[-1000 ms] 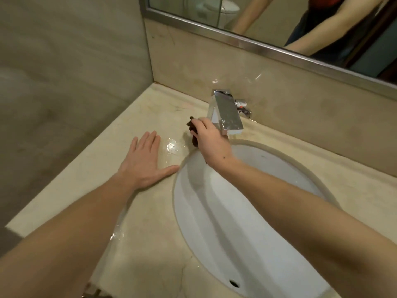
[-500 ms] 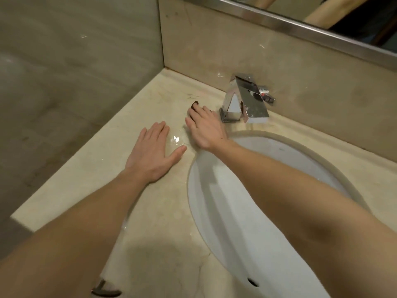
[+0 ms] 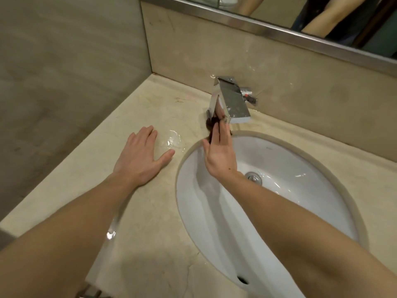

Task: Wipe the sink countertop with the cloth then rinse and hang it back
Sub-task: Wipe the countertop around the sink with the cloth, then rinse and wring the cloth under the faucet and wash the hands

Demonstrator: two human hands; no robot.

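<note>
A small dark brown cloth (image 3: 209, 125) lies bunched on the beige marble countertop (image 3: 137, 244), at the foot of the chrome faucet (image 3: 232, 100). My right hand (image 3: 221, 153) presses flat on the cloth, fingers stretched toward the faucet base, and most of the cloth is hidden beneath it. My left hand (image 3: 140, 155) rests palm down on the countertop to the left of the basin, fingers spread, holding nothing. The white oval sink (image 3: 290, 175) lies under my right forearm.
A small puddle (image 3: 171, 139) glints on the counter just beyond my left hand, and more water (image 3: 111, 233) shines near the front edge. Walls close the left side and the back. A mirror (image 3: 279, 9) with a metal frame runs above the backsplash.
My right hand slid with the cloth from the counter left of the faucet to the faucet's foot at the basin rim. The left hand stayed put. The camera tilted up slightly.
</note>
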